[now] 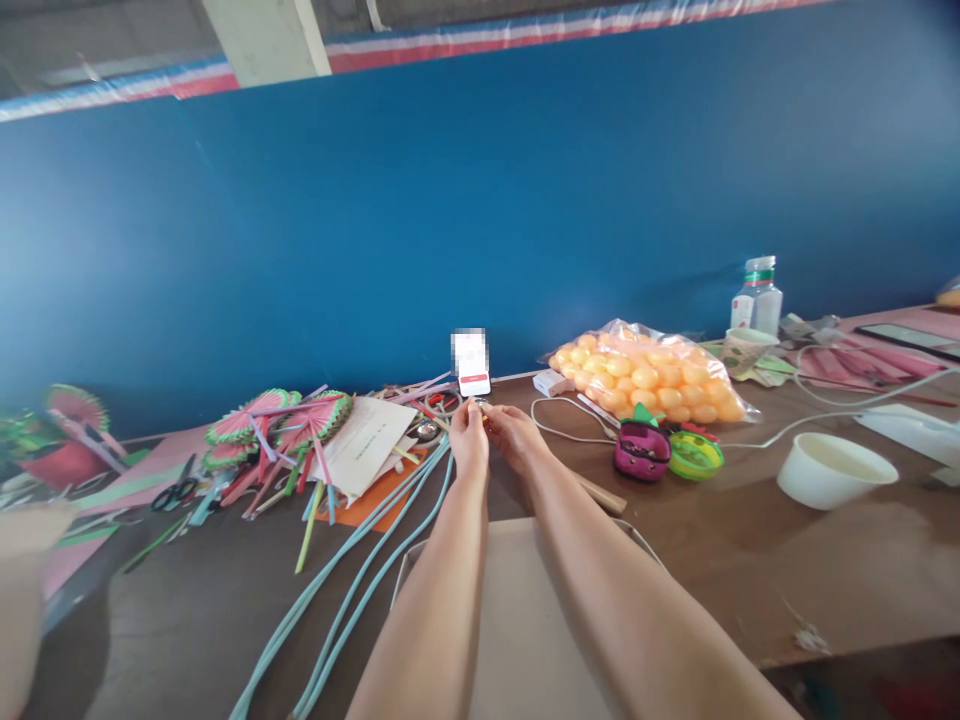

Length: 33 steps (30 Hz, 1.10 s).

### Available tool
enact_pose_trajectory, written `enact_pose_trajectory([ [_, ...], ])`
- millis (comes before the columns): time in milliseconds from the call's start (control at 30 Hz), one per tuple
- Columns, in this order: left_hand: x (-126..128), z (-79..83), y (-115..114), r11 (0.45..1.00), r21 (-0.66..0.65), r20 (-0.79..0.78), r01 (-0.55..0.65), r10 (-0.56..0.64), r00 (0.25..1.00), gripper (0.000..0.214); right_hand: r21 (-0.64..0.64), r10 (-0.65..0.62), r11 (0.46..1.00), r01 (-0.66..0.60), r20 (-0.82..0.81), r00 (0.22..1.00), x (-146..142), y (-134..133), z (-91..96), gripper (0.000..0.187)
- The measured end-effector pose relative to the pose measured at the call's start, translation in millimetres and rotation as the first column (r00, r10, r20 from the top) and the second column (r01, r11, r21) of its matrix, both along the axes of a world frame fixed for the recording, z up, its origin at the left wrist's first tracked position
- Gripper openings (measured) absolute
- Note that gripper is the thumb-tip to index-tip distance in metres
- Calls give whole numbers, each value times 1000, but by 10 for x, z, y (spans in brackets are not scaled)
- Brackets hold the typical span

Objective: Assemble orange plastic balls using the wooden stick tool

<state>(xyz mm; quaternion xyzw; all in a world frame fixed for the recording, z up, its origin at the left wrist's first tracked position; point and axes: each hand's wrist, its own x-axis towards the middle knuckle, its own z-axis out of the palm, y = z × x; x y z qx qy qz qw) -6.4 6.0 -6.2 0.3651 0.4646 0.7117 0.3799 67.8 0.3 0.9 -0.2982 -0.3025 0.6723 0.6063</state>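
Left hand (pixel 469 440) and right hand (pixel 517 436) almost touching, fingers pinched in close; can't tell what tiny bit, if any, they've got; phone (pixel 473 366) just past fingertips, long axis upright, left hand kinda nearer; bag of orange balls (pixel 651 378) off right

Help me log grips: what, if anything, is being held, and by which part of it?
It cannot be told: the left hand and right hand are close together, and anything between their fingers is too small to make out.
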Motion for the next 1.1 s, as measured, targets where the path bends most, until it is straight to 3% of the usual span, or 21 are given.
enact_pose_trajectory([
  [367, 8, -11, -43, 997, -60, -126, -52, 44, 991, 20, -62, -19, 998, 22, 57, 998, -9, 21, -31, 32],
  [467, 26, -16, -35, 996, -68, -108, -51, 44, 993, 16, -83, -55, 994, 67, 144, 988, -25, 20, -30, 34],
  [567, 17, -36, 24, 993, -108, -20, -45, 43, 999, 14, -43, -131, 987, 153, 334, 933, -7, 9, -14, 34],
  [633, -16, -50, 81, 986, -157, 81, -47, 61, 995, 14, 53, -231, 968, 245, 568, 790, 39, -17, 22, 30],
  [667, -37, -51, 107, 978, -196, 151, -66, 97, 984, 13, 116, -277, 954, 276, 697, 661, 69, -39, 51, 28],
  [733, -80, -35, 135, 964, -249, 276, -94, 164, 947, 13, 222, -301, 940, 259, 898, 321, 135, -100, 124, 26],
  [800, -108, 6, 127, 957, -271, 345, -100, 193, 919, 12, 210, -216, 961, 180, 976, 11, 189, -170, 199, 32],
  [833, -114, 31, 112, 957, -276, 378, -95, 199, 904, 11, 165, -151, 975, 149, 984, -97, 208, -201, 229, 36],
  [867, -116, 54, 94, 955, -282, 408, -88, 203, 890, 9, 111, -88, 986, 127, 981, -170, 222, -223, 249, 40],
  [933, -111, 90, 59, 953, -291, 451, -80, 210, 868, 7, 16, 9, 995, 102, 970, -244, 237, -237, 251, 42],
  [1100, -98, 79, 42, 946, -319, 486, -59, 217, 847, 8, -40, 63, 996, 84, 954, -292, 251, -157, 119, 33],
])
